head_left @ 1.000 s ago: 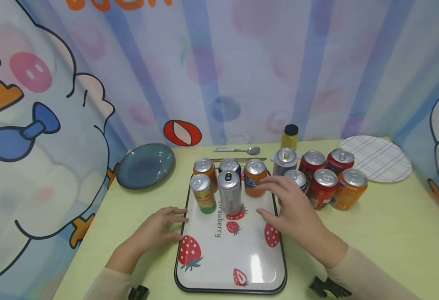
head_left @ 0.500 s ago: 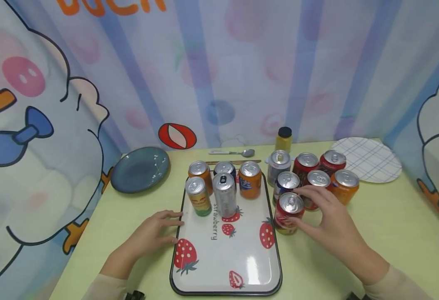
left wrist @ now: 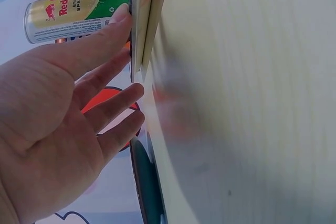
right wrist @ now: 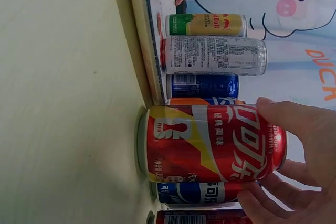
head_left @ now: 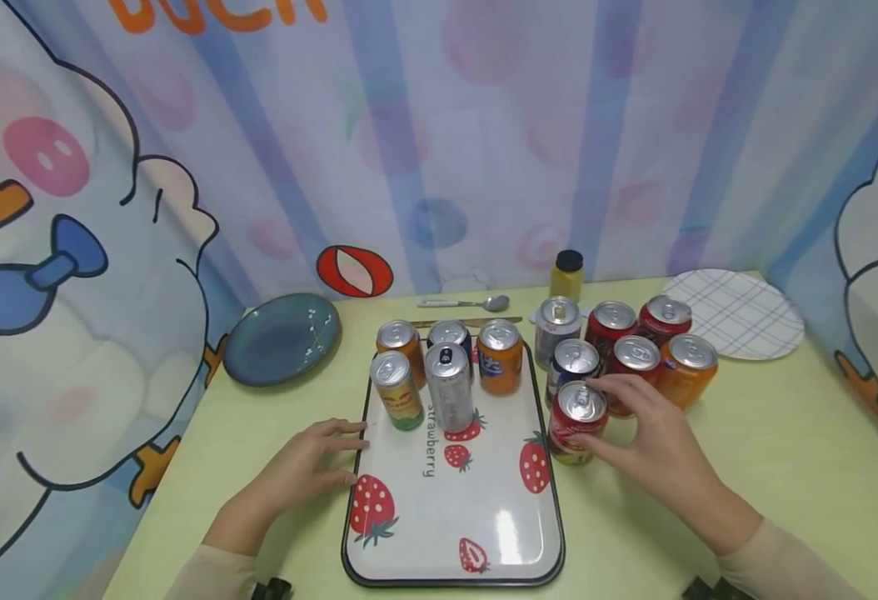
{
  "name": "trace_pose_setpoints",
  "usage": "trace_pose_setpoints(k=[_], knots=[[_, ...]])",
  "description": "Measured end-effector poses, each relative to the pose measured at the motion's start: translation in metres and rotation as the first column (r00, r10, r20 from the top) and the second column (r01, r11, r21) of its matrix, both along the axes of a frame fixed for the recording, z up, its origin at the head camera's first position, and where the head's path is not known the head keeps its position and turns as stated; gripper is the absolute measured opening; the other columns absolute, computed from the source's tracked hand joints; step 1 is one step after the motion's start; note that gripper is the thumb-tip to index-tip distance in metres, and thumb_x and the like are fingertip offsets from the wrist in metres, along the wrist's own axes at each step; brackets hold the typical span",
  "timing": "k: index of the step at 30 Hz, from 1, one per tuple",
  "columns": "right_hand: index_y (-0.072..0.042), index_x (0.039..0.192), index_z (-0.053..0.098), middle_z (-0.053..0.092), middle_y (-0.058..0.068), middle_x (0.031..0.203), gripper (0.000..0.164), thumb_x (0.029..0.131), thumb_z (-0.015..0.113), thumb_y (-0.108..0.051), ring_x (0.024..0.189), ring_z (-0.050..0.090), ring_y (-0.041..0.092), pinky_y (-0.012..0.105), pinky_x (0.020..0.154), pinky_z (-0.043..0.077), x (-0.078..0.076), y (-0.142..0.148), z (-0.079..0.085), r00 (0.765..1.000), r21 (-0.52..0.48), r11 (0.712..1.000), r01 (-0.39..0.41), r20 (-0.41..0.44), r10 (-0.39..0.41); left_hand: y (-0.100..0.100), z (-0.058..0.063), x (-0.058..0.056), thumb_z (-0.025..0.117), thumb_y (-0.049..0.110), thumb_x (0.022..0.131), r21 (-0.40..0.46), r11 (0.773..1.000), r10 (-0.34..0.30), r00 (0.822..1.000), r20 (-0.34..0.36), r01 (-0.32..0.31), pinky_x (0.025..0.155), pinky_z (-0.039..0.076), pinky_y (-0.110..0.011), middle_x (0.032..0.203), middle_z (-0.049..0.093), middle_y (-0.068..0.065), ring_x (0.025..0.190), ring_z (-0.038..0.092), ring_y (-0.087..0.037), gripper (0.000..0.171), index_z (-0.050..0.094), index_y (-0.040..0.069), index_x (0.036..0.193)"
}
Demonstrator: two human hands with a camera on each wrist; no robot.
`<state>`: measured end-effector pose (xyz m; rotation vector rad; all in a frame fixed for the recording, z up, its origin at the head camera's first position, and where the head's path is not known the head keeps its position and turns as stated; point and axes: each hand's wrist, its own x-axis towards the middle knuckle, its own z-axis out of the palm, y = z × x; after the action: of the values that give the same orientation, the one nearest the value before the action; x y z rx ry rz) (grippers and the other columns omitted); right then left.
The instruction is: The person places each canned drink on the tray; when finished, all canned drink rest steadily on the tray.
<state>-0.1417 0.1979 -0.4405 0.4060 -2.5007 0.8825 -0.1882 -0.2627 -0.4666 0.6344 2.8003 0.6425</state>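
My right hand [head_left: 652,454] holds a red cola can [head_left: 578,423], thumb on one side and fingers round the other. That can stands upright on the table just right of the strawberry tray [head_left: 446,533]. In the right wrist view its red and yellow label [right wrist: 210,142] faces the camera. My left hand [head_left: 300,475] touches the tray's left edge with its fingers extended. On the tray's far part stand a yellow-green Red Bull can [head_left: 397,392], a silver can [head_left: 450,387], two orange cans, one of them a Fanta can [head_left: 500,358], and a dark blue can [head_left: 450,333].
Right of the tray stand several more cans: a blue one [head_left: 574,367], a grey one [head_left: 557,333], red ones [head_left: 613,329] and an orange one [head_left: 688,371]. Behind are a yellow jar [head_left: 566,277], a spoon [head_left: 465,303], a checked plate [head_left: 739,312] and a blue plate [head_left: 281,342].
My right hand has moved right from above the tray's right edge and now holds the red cola can. Over the last half second little has changed. The left hand stays at the tray.
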Motion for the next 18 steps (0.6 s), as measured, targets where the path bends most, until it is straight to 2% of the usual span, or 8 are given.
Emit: trace_pose_setpoints(k=[4,10,14,18], knots=[[-0.005,0.123,0.067,0.072,0.011,0.118,0.068,0.065,0.099,-0.018,0.106,0.069,0.030,0.047,0.082,0.058,-0.003,-0.001,-0.001,1.000,-0.001,1.000,0.016,0.011,-0.016,0.001,0.001,0.000,0.086,0.024,0.085,-0.004,1.000,0.014,1.000,0.008,-0.014,0.117,0.041,-0.062,0.150,0.060,-0.001,0.142,0.050,-0.036,0.044,0.075,0.019,0.127],[-0.005,0.114,0.068,0.073,0.011,0.110,0.064,0.061,0.101,-0.020,0.096,0.069,0.029,0.048,0.077,0.060,-0.007,-0.004,0.005,0.997,-0.013,0.999,0.032,0.066,-0.031,0.001,0.002,-0.001,0.085,0.024,0.085,-0.010,1.000,0.011,1.000,0.006,-0.011,0.117,0.041,-0.061,0.149,0.060,-0.001,0.141,0.051,-0.036,0.044,0.075,0.019,0.127],[-0.007,0.114,0.068,0.073,0.009,0.110,0.064,0.060,0.101,-0.020,0.093,0.070,0.026,0.045,0.077,0.061,-0.006,-0.011,0.012,0.995,-0.031,0.999,0.036,0.089,-0.033,0.001,0.001,-0.001,0.085,0.025,0.085,0.000,1.000,0.007,1.000,0.011,-0.007,0.116,0.042,-0.061,0.149,0.060,-0.001,0.141,0.051,-0.036,0.043,0.075,0.020,0.127],[-0.008,0.114,0.069,0.073,0.004,0.109,0.064,0.060,0.101,-0.021,0.089,0.068,0.017,0.033,0.073,0.062,-0.008,-0.023,0.020,0.999,-0.073,0.997,-0.008,0.046,0.012,0.000,0.000,-0.001,0.085,0.025,0.085,0.008,1.000,-0.002,1.000,0.005,0.002,0.115,0.042,-0.061,0.149,0.060,-0.001,0.140,0.052,-0.037,0.043,0.075,0.019,0.127]])
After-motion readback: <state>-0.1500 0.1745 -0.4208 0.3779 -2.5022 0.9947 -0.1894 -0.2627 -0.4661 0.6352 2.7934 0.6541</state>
